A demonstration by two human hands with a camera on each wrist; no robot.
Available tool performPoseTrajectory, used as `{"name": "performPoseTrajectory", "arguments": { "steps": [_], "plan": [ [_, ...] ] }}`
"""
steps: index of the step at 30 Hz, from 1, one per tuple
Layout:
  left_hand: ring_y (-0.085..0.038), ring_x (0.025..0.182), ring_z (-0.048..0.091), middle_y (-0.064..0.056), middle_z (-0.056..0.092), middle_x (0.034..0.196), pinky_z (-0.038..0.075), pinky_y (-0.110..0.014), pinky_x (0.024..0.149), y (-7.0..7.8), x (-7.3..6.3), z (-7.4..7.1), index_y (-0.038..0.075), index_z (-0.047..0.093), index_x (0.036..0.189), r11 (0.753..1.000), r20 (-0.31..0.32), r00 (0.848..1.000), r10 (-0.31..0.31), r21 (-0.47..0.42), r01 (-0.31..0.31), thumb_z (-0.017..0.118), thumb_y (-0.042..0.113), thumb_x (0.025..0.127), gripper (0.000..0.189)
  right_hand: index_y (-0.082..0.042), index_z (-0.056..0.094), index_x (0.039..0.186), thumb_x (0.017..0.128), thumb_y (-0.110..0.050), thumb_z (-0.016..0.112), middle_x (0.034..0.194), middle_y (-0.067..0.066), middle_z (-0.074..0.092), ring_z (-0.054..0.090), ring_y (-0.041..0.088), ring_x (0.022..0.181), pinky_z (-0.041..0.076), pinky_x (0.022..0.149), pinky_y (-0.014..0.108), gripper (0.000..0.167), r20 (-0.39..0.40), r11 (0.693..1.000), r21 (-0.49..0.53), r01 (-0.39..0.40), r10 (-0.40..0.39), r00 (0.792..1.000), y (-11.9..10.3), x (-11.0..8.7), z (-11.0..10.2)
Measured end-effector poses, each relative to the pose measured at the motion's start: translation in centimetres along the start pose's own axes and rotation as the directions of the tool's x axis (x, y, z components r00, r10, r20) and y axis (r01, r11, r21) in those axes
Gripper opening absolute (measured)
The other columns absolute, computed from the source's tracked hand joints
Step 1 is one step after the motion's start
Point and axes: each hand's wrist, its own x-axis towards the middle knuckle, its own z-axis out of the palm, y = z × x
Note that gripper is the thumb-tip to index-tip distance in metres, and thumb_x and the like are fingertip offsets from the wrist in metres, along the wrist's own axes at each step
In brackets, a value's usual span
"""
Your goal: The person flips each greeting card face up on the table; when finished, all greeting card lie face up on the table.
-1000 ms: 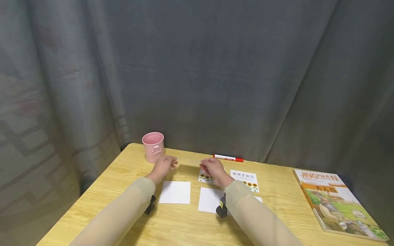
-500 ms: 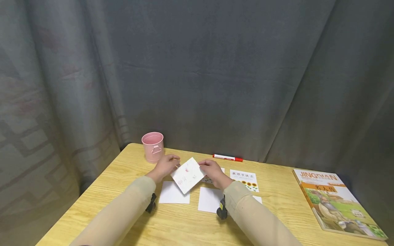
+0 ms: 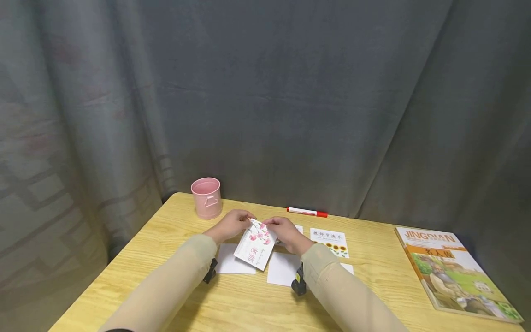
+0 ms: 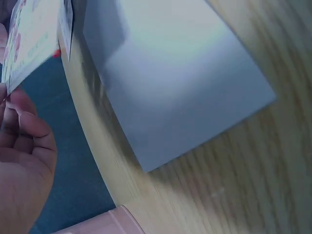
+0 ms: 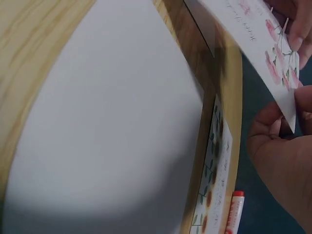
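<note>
“Flowered card [image 3: 254, 246] in both hands, by the look of it. How is it held?”

“Left hand [image 3: 230, 226] pinches the upper left corner, thumb against fingertip, the remaining fingers curled in. Right hand [image 3: 288, 234] has the other end of that same edge in a similar close pinch.”

“And the card itself?”

“It hangs tilted between them, printed face toward the head view, pink flowers up by the fingers and lettering at the lower end. Beneath it lie one white sheet [image 3: 230, 263] and, to the right, a second white sheet [image 3: 282, 272] (how high the card is, I can't judge).”

“What makes for good handling here?”

“A light pinch, right at the edge, since stock that thin would probably crease if the hands pushed inward. Turn both wrists together, and ease off one corner only once the other is secure.”

“Anything to mind farther out?”

“A sunflower card [image 3: 329, 242] lies just beyond the right hand, so I'd lift that sleeve rather than drag it. Behind sits a marker [image 3: 307, 212], which might roll if knocked. A pink bucket [image 3: 207, 203] stands near the left hand, and a book [image 3: 460, 276] lies well apart on the wooden table [image 3: 232, 309].”
</note>
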Motion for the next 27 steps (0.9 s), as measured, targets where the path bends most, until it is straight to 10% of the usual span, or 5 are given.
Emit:
{"name": "performPoseTrajectory", "arguments": {
  "steps": [9,14,20,23,27],
  "plan": [
    [-0.019,0.078,0.064,-0.009,0.063,0.086,0.053,-0.036,0.074,-1.8,-0.2,-1.5,-0.008,0.058,0.108,0.902,-0.232,0.943,-0.238,-0.414,0.125,0.055,-0.001,0.099,0.012,0.005,0.055,0.119,0.104,-0.006,0.056,0.093,0.009,0.069,0.067,0.014,0.08,0.056,0.067,0.022,0.019,0.076,0.951,0.298,-0.085,0.065,0.995,0.5,0.4,-0.5],
    [-0.016,0.075,0.066,-0.009,0.063,0.085,0.052,-0.04,0.079,-2.3,-0.6,-2.1,-0.008,0.054,0.101,0.885,-0.229,0.94,-0.253,-0.448,0.129,0.053,-0.003,0.099,0.006,0.001,0.055,0.1,0.103,0.0,0.056,0.083,0.007,0.068,0.068,0.011,0.076,0.057,0.066,0.02,0.004,0.061,0.942,0.331,-0.051,0.033,0.998,0.8,0.6,0.0],
    [-0.028,0.089,0.063,-0.014,0.061,0.094,0.053,-0.045,0.085,-2.3,-1.5,-2.3,-0.008,0.055,0.1,0.949,-0.248,0.937,-0.247,-0.259,0.182,0.058,0.001,0.093,0.012,0.004,0.057,0.112,0.102,0.0,0.059,0.079,0.006,0.064,0.063,0.009,0.069,0.054,0.062,0.017,0.011,-0.088,0.939,0.343,-0.012,0.045,0.995,0.7,1.0,1.0],
    [-0.038,0.1,0.061,-0.024,0.061,0.107,0.052,-0.049,0.091,-2.1,-1.8,-2.0,-0.012,0.058,0.111,0.99,-0.27,0.953,-0.137,-0.013,0.138,0.062,0.004,0.089,0.028,0.006,0.059,0.113,0.101,0.0,0.06,0.077,0.005,0.063,0.059,0.008,0.065,0.052,0.059,0.017,0.014,-0.114,0.96,0.279,-0.026,0.06,0.992,0.7,1.1,1.3],
    [-0.046,0.117,0.058,-0.031,0.06,0.125,0.045,-0.057,0.104,-1.7,-1.9,-1.2,-0.012,0.06,0.125,0.968,-0.161,0.985,0.066,0.252,-0.023,0.063,0.005,0.09,0.039,0.005,0.062,0.113,0.101,-0.001,0.061,0.076,0.004,0.063,0.056,0.006,0.06,0.049,0.056,0.015,0.014,-0.135,0.979,0.195,-0.053,0.08,0.988,0.6,1.2,1.9]
  ]
}}
